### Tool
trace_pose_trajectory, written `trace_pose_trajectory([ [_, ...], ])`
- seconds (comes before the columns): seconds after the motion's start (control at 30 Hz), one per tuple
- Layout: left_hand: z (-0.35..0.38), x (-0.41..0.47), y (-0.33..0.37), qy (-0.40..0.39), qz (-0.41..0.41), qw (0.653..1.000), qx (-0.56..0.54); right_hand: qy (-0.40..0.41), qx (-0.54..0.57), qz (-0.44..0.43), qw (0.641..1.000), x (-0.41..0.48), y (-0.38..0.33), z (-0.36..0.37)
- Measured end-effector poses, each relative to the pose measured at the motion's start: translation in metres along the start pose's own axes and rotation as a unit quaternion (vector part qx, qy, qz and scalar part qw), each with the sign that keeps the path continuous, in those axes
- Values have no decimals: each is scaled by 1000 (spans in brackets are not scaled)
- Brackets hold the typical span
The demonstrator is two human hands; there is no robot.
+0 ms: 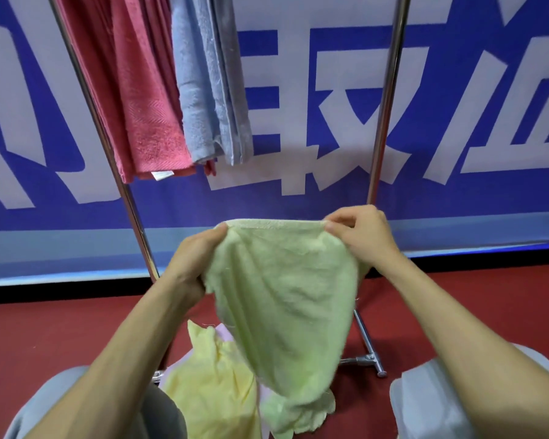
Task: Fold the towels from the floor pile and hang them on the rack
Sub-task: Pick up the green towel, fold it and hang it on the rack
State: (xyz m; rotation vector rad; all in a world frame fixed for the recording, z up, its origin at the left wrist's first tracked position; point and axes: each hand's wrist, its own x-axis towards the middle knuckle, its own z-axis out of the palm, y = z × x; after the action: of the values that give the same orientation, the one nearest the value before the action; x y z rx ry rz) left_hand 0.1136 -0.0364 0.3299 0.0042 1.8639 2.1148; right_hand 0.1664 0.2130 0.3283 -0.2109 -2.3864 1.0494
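A: Why does the person hold the pale green towel (286, 296) like that?

B: Probably to find its top hem. The left hand (194, 261) grips one upper corner with curled fingers, and the right hand (358, 236) pinches the other. The edge is pulled taut between them, so the cloth hangs flat below, ready for a first fold.

A: And the rest of the work?

B: Beneath the hands, the towel's lower end trails onto the floor pile, where a yellow towel (203, 391) lies over something lilac. Above and left of the left hand, a red towel (140, 90) and a blue towel (210, 83) hang on the rack (389, 90).

A: Anything in the way?

B: The rack's right upright rises just behind the right hand, and its foot (368, 359) sits below that hand. The free space seems to be above the right hand.
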Motion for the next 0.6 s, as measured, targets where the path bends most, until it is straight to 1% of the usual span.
trace_pose_trajectory([
  [0.03,-3,-1,3,0,-23,999,-39,-16,-47,-5,999,-1,3,2],
  [0.13,-10,-3,8,-29,-64,989,-132,-39,-104,24,994,-4,5,8],
  [0.23,-17,-3,11,-33,-65,979,-190,-50,-187,66,979,-5,2,8],
  [0.27,-20,-2,13,-29,-63,976,-207,-55,-194,77,976,-5,1,8],
  [0.33,-22,-2,13,-13,-51,975,-216,-88,-158,88,979,-4,3,9],
  [0.4,-20,0,9,22,-28,988,-152,-160,-118,85,976,-5,3,13],
  [0.43,-18,2,6,48,-15,993,-111,-199,-75,93,973,-6,1,15],
  [0.47,-15,3,3,68,1,995,-78,-232,-8,111,966,-7,-1,16],
  [0.5,-12,3,1,68,18,996,-46,-253,65,132,956,-10,-4,18],
  [0.53,-8,2,-2,51,33,998,-13,-260,128,148,946,-13,-8,20],
  [0.6,0,-1,-7,14,43,998,31,-231,197,159,939,-17,-14,26],
])
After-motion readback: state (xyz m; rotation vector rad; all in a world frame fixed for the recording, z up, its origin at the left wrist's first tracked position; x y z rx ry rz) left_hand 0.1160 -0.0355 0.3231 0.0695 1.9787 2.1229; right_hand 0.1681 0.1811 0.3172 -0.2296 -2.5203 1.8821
